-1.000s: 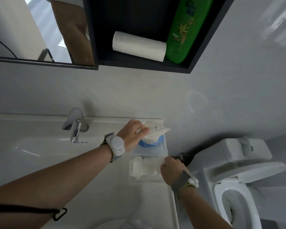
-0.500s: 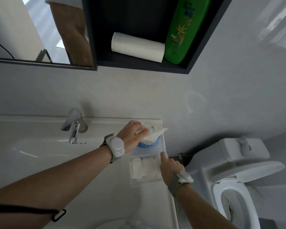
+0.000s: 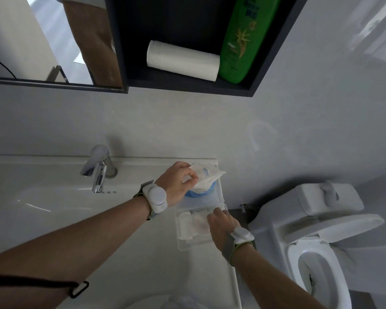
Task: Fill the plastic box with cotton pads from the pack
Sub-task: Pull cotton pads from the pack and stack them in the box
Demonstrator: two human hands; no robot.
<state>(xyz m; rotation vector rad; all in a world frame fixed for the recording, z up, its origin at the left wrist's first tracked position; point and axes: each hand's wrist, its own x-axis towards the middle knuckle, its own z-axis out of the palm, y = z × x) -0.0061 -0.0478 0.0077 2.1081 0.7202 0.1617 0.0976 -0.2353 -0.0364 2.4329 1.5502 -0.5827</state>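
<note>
Head view: clear rectangular plastic box point(image 3: 188, 243) sits on the right end of the white sink counter point(image 3: 143, 253), lid open toward the far side, so both hands can reach it. Several white cotton pads point(image 3: 193, 223) already lie inside. Left hand point(image 3: 178, 185) grips the blue-and-white plastic pack point(image 3: 204, 182) just beyond the box, fingers curled round its crumpled top, probably to keep the opening handy. Right hand point(image 3: 221, 225) rests over the box's right side, likely settling pads; whether its fingers pinch anything, I cannot tell.
</note>
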